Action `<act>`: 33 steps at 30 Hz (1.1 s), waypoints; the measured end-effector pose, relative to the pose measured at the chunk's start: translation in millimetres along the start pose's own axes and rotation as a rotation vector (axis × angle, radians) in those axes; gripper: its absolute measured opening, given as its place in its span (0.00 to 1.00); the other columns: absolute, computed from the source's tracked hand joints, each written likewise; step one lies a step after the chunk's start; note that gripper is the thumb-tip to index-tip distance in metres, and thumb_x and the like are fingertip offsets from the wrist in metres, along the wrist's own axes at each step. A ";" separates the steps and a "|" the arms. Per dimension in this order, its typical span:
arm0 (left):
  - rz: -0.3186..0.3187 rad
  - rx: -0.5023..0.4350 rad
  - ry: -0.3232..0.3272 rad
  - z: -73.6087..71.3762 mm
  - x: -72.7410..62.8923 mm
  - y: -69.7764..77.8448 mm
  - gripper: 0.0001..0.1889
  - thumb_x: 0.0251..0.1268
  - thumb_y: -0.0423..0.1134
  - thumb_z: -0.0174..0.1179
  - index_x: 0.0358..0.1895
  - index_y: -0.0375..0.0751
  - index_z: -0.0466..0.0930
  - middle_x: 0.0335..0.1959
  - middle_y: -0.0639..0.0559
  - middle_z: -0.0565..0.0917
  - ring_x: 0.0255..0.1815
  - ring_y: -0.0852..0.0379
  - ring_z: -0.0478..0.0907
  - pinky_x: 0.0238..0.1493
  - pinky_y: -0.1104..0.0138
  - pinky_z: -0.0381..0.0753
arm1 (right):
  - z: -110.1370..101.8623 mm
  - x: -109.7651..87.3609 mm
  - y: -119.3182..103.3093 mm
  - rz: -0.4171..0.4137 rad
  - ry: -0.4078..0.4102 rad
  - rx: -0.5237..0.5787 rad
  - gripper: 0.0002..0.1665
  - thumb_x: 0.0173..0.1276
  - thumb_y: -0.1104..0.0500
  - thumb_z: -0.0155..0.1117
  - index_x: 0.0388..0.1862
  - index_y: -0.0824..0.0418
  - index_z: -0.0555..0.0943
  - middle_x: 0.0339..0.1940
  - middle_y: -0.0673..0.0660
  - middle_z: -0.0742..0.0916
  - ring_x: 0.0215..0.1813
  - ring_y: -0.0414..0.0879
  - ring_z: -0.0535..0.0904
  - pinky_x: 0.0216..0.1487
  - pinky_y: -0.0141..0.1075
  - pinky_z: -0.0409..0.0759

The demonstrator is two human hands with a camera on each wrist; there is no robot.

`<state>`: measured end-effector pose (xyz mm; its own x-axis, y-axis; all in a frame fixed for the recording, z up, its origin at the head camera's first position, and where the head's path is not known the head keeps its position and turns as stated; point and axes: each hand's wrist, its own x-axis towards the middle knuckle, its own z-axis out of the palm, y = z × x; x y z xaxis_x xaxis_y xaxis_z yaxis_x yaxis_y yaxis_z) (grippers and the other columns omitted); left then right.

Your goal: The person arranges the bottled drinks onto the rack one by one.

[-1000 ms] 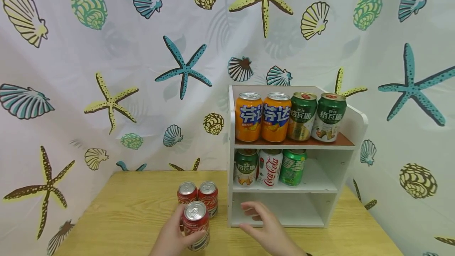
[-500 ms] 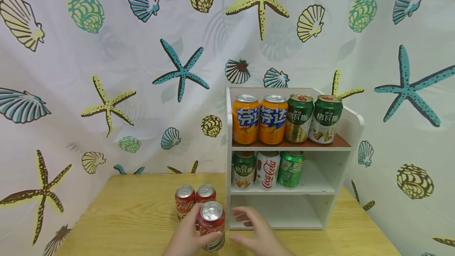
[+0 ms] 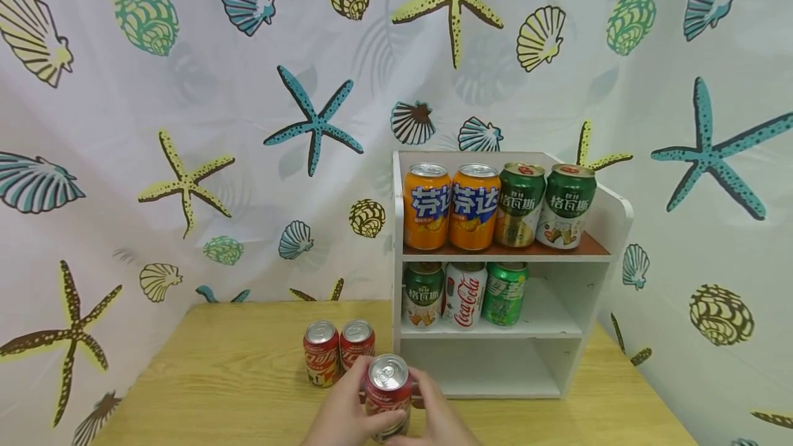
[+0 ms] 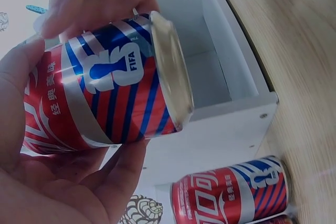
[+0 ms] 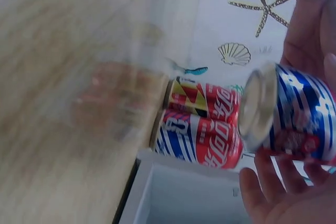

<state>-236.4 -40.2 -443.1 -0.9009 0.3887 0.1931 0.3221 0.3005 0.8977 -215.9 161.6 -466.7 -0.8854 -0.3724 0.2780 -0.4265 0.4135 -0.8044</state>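
My left hand (image 3: 347, 405) grips a red Coca-Cola can (image 3: 388, 398) and holds it up before the shelf's left edge. In the left wrist view the can (image 4: 113, 85) shows a FIFA trophy emblem, blue stripes and its metal base. My right hand (image 3: 436, 411) is at the can's right side, its fingers loosely curved about it. A gap shows between the right palm (image 5: 299, 200) and the can (image 5: 302, 114); whether the fingertips touch it is unclear. Behind the left hand, two more red Coca-Cola cans (image 3: 321, 355) (image 3: 357, 343) stand side by side on the table.
A white three-tier shelf (image 3: 495, 334) stands at right. Its top tier carries two orange Fanta cans (image 3: 427, 206) and two green-topped cans (image 3: 522, 205). The middle tier has a green-and-white can (image 3: 424, 296), a white Coca-Cola can (image 3: 464, 296) and a green can (image 3: 504, 294).
My left hand has carried the red Coca-Cola can rightward, from in front of the two standing cans to the shelf's left edge. The right hand has moved left to meet it.
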 end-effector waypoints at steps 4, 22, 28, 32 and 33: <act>-0.016 -0.015 -0.003 2.8 -0.4 3.2 0.35 0.54 0.49 0.80 0.62 0.43 0.73 0.56 0.50 0.84 0.59 0.47 0.81 0.59 0.45 0.80 | 6.2 -1.2 -2.1 0.045 0.041 0.018 0.57 0.58 0.48 0.81 0.76 0.66 0.59 0.65 0.64 0.79 0.62 0.53 0.78 0.58 0.38 0.79; -0.011 0.028 0.038 15.0 -0.8 7.2 0.35 0.51 0.50 0.81 0.60 0.43 0.74 0.53 0.52 0.84 0.55 0.52 0.81 0.50 0.60 0.80 | 9.7 0.2 -0.5 0.042 0.141 0.049 0.52 0.52 0.60 0.82 0.73 0.64 0.65 0.63 0.64 0.82 0.60 0.53 0.82 0.56 0.38 0.80; -0.018 -0.010 0.019 16.6 -2.2 7.2 0.37 0.52 0.51 0.80 0.62 0.42 0.73 0.55 0.49 0.82 0.56 0.49 0.80 0.50 0.54 0.81 | 6.7 -3.2 -1.0 0.037 0.171 -0.007 0.49 0.51 0.58 0.83 0.71 0.62 0.68 0.62 0.59 0.84 0.60 0.49 0.82 0.57 0.40 0.80; -0.004 -0.043 0.001 16.2 -4.7 6.1 0.38 0.55 0.51 0.79 0.65 0.41 0.72 0.59 0.46 0.80 0.58 0.45 0.81 0.52 0.51 0.84 | -0.4 -6.2 -3.8 0.037 0.177 -0.035 0.50 0.51 0.57 0.83 0.71 0.61 0.68 0.62 0.56 0.84 0.61 0.48 0.81 0.60 0.46 0.81; 0.005 -0.050 -0.007 15.8 -5.3 5.9 0.37 0.57 0.51 0.78 0.66 0.41 0.71 0.60 0.45 0.80 0.59 0.43 0.81 0.53 0.52 0.84 | -2.9 -6.9 -4.9 0.041 0.180 -0.034 0.50 0.51 0.57 0.84 0.71 0.60 0.69 0.62 0.55 0.85 0.61 0.47 0.81 0.60 0.46 0.81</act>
<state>-225.1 -26.7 -445.1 -0.8972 0.3964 0.1947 0.3114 0.2551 0.9154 -208.2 164.6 -463.1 -0.9195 -0.2015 0.3376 -0.3931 0.4537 -0.7998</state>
